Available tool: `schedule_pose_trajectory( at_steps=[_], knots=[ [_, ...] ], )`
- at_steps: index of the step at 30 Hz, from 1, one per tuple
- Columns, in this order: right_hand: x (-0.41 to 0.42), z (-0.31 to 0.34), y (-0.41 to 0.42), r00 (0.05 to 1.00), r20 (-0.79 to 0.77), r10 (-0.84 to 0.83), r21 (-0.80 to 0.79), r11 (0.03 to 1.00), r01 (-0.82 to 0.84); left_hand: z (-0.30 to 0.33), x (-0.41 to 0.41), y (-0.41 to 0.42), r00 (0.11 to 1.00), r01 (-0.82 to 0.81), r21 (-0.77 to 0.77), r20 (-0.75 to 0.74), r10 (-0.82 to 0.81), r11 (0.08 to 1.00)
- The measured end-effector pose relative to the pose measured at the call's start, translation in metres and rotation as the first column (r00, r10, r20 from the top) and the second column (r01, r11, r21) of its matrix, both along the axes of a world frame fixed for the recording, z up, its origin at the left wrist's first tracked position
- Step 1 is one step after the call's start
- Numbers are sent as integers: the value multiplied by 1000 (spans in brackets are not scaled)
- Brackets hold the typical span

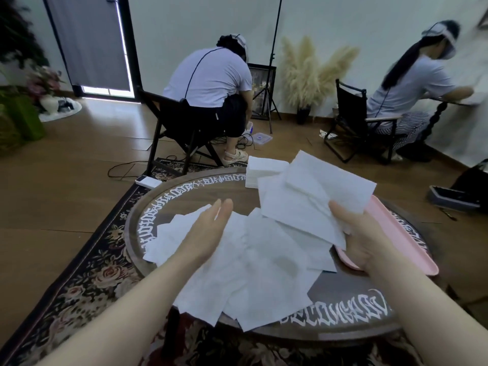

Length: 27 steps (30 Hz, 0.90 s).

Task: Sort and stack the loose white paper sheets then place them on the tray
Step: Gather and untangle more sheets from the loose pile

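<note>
Our right hand (pixel 369 241) pinches a fan of sheets (pixel 311 196) above the table (pixel 343 289), just left of the pink tray (pixel 404 233). Our left hand (pixel 208 231), fingers straight and empty, hovers over the loose pile (pixel 250 265) directly beneath it.

— Where do the loose sheets (pixel 253 262) lie?
— Mid-frame on my counter (pixel 351 291), spread out. The tray (pixel 404 233) sits at their right. A stacked pile (pixel 264 170) stands behind them, at the counter's far edge, upper centre.
</note>
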State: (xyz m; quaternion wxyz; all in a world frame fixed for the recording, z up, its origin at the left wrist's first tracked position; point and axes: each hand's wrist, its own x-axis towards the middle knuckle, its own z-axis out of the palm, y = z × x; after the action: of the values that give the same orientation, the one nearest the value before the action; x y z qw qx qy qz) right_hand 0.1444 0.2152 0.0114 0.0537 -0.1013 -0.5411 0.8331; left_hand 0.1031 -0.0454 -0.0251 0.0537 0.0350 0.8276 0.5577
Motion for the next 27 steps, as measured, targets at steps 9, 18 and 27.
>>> schedule_pose_trajectory(
  at_steps=[9,18,27],
  knots=[
    [9,-3,-46,990,-20,139,-10,990,-139,44,35,41,982,18,690,125,-144,723],
    [3,-5,-36,961,3,276,-56,960,-276,30,11,31,994,-104,604,80,70,790],
    [-4,-9,-43,1000,23,19,-54,998,-18,38,-2,27,984,-128,614,174,25,779]
  ],
)
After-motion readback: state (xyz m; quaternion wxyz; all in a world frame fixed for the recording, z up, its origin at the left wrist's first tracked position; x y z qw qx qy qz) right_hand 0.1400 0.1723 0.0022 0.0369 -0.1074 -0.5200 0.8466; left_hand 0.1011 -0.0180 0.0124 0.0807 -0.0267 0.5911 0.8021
